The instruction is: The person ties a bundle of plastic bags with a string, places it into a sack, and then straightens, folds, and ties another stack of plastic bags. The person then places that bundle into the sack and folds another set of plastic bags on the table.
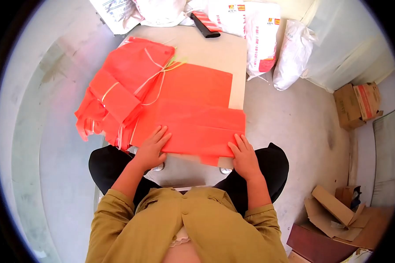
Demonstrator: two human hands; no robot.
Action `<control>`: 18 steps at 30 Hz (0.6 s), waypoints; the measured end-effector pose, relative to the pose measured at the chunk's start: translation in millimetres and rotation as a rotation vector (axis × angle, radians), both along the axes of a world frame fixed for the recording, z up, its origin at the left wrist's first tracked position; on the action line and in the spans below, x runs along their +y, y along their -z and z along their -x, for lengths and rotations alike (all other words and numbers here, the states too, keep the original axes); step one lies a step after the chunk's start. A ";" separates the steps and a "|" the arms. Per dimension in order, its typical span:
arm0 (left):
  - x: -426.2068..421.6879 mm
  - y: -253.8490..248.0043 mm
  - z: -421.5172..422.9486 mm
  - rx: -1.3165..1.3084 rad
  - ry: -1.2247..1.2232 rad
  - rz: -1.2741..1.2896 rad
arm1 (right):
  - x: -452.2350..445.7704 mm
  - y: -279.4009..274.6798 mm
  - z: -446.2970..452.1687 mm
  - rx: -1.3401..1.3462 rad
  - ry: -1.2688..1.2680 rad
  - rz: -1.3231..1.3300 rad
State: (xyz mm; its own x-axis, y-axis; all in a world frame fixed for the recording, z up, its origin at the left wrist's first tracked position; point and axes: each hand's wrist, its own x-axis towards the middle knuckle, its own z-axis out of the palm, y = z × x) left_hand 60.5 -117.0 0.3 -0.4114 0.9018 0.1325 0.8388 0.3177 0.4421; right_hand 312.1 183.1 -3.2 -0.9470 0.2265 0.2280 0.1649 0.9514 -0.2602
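Note:
A flat red sheet (188, 131) lies across the near part of a tan board-topped table (210, 48), over more red material. My left hand (152, 148) rests on the sheet's near left corner, fingers spread. On its near right corner lies my right hand (242, 153), with its fingers apart and the thumb near the edge. Further left is a heap of red bundles (118, 87), some bound with pale string (162, 70). A red flap hangs at the near edge between my hands, closer to the right one.
White printed sacks (261, 39) stand behind the table, and a black and red striped item (205, 25) lies at its far edge. Cardboard boxes (357, 105) are at the right wall. Opened cardboard (333, 210) sits at the lower right. My knees are below the near edge.

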 end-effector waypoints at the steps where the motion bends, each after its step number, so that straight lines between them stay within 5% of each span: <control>1: 0.5 2.1 0.7 0.016 0.001 0.003 | 1.9 3.0 -2.0 0.011 0.013 -0.009; 18: 5.8 -3.0 -2.9 0.025 -0.028 0.037 | 11.2 9.4 -10.8 0.036 0.074 0.087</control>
